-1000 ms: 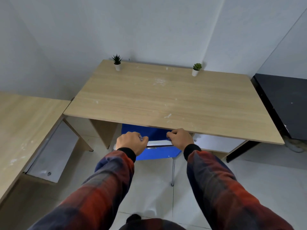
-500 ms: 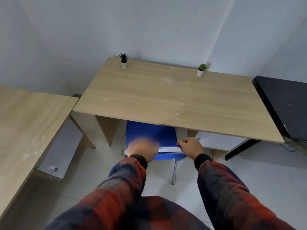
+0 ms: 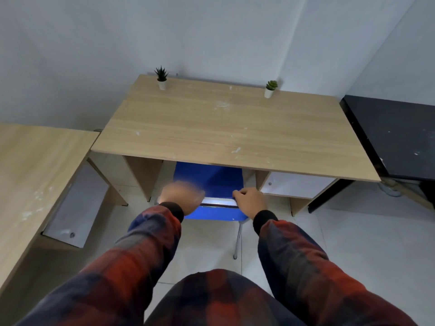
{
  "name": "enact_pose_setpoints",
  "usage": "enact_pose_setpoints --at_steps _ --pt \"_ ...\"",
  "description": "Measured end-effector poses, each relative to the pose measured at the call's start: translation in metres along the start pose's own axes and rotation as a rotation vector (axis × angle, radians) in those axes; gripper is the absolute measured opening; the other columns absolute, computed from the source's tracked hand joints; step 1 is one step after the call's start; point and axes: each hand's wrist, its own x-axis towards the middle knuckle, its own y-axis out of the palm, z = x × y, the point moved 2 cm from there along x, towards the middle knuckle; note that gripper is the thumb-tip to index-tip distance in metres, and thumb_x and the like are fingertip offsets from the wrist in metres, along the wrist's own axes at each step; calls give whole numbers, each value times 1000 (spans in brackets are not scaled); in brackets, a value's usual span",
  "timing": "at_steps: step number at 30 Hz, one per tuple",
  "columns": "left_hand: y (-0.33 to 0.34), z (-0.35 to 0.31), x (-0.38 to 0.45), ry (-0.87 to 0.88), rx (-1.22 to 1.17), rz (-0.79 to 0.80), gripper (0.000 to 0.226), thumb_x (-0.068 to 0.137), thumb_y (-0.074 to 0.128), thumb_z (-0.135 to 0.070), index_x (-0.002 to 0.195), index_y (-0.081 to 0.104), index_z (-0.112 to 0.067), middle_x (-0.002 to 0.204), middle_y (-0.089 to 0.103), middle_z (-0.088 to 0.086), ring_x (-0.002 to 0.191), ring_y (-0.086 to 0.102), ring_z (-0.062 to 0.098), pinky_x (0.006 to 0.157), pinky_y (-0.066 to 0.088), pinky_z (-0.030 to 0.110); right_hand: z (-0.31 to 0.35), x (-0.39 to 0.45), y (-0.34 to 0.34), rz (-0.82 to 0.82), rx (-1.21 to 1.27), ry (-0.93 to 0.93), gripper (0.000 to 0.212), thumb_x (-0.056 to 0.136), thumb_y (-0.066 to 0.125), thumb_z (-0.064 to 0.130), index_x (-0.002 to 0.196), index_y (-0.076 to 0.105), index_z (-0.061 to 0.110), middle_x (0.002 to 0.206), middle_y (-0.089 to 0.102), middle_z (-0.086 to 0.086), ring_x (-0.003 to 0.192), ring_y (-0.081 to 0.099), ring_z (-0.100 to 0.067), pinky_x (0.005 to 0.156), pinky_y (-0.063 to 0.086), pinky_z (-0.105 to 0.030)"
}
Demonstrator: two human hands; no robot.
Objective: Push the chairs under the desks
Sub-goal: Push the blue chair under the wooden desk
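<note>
A blue chair (image 3: pixel 208 177) with metal legs stands with its seat under the front edge of the light wooden desk (image 3: pixel 226 128). Its backrest sticks out in front of the desk. My right hand (image 3: pixel 250 201) is closed over the right end of the chair's top rail. At the rail's left end is my left hand (image 3: pixel 182 196), blurred by motion, so its grip is unclear. Plaid sleeves cover both of my arms.
Two small potted plants (image 3: pixel 162 77) (image 3: pixel 270 88) stand at the desk's back edge by the wall. A second wooden desk (image 3: pixel 35 165) is at the left, and a black table (image 3: pixel 395 135) at the right. A white drawer front (image 3: pixel 299 184) hangs under the desk's right side.
The view has drawn back from the desk and more of the blue seat shows. My left hand has gone from a steady grip to a blur. My right hand stays on the rail.
</note>
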Motion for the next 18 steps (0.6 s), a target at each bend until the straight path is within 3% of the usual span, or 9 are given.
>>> enact_pose_setpoints --at_steps 4,6,9,12,15,18 --pt "-2 15 -9 -58 -8 -6 39 82 49 -41 54 45 -15 52 48 0 53 49 24 51 35 28 6 -14 15 -37 11 -35 44 91 57 35 52 49 18 49 45 4 50 41 -13 50 28 -27" --pt "-2 9 -11 -66 2 -20 40 83 50 -40 53 43 -14 51 46 0 53 47 24 52 34 28 1 -10 15 -45 42 -40 44 91 58 35 52 53 14 50 48 -1 50 41 -14 50 30 -27" --pt "1 -10 -9 -33 12 -29 40 84 49 -39 53 42 -14 51 45 -1 50 42 21 53 31 28 -13 -3 4 -39 108 10 44 87 57 38 67 68 1 68 66 -18 56 47 -17 56 37 -31" --pt "2 -17 -1 -5 15 -10 38 83 50 -41 57 49 -14 54 49 -2 54 46 22 55 33 28 -20 2 -1 -69 142 43 44 87 56 36 68 67 -2 64 60 -19 58 46 -19 56 36 -32" --pt "-2 0 18 -3 -7 12 36 81 52 -44 59 53 -15 58 53 -2 62 52 26 59 37 29 -6 2 7 -69 122 31 42 89 58 33 52 49 13 51 42 -5 52 39 -18 53 31 -30" --pt "-7 14 30 -35 -22 7 34 80 55 -42 58 50 -16 57 52 -4 63 53 26 58 34 28 8 5 17 -83 84 24 46 89 58 35 50 41 18 47 37 4 48 37 -17 51 29 -27"
